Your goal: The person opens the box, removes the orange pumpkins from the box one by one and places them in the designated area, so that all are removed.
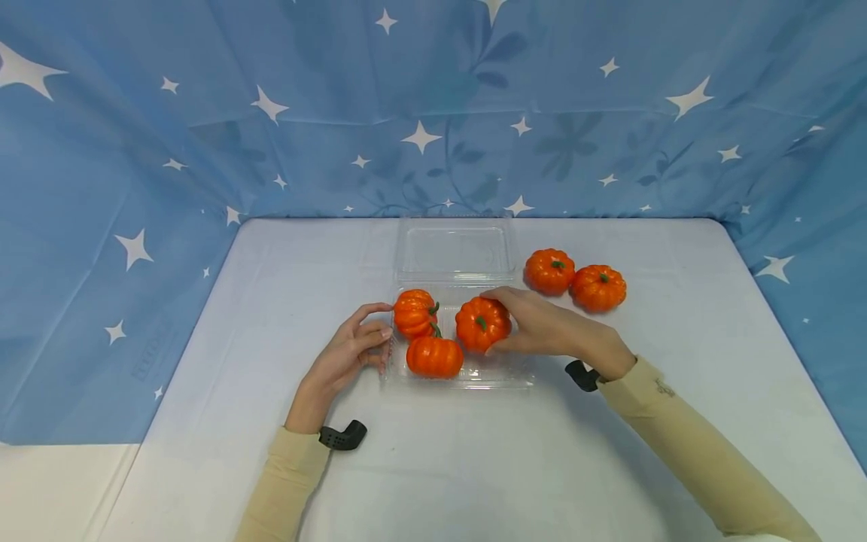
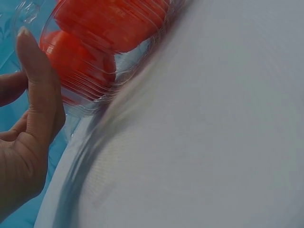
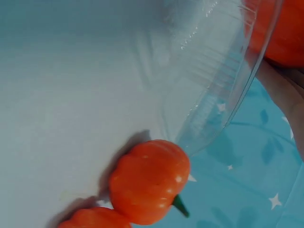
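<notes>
A clear plastic clamshell container lies opened on the table, its lid folded back behind it. Two small orange pumpkins, an upper one and a lower one, are in its left half, stems showing. My right hand grips a third pumpkin from its right side, over the container's right half. At the left edge, my left hand holds the container's rim with thumb and fingers. The left wrist view shows this hand against the ribbed wall.
Two more orange pumpkins, one beside the lid and one farther right, touch each other on the white table. Behind the table hangs a blue curtain with white stars.
</notes>
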### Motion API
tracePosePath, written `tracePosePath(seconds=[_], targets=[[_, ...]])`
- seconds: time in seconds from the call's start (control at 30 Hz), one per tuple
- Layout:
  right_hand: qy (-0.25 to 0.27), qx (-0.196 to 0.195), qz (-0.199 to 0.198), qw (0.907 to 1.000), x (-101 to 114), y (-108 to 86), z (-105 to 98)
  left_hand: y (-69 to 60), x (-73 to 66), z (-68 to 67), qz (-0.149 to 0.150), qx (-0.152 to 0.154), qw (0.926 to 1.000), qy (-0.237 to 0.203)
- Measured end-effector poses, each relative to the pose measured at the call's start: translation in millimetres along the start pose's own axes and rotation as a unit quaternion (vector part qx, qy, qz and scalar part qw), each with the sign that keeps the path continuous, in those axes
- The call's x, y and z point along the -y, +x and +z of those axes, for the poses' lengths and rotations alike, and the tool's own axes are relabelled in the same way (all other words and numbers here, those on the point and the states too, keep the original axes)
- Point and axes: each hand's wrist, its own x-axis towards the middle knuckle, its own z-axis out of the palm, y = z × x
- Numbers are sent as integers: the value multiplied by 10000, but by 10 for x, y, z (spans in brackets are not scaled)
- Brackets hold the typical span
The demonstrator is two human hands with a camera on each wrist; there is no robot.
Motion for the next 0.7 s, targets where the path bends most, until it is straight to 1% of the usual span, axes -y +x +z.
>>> tracePosePath(seconds=[0.13, 0.3, 0.37, 0.47, 0.57, 0.7], targets=[[268, -270, 92, 9992, -42, -75, -27, 1, -11, 0, 18, 69, 10000, 0], [507, -773, -52, 9957, -81, -175, -68, -3, -30, 9, 47, 103, 9999, -38], [526, -990, -111, 9936, -96, -220, -91, 2, -36, 15, 75, 106, 9999, -44], [582, -1244, -78, 9905, -116, -291, -127, 14, -33, 16, 101, 136, 9998, -41], [659, -1381, 31, 9882, -152, -350, -150, 14, -21, 10, 71, 141, 9999, -14], [749, -1447, 121, 9866, -225, -417, -164, 1, -18, 11, 36, 84, 10000, 0]])
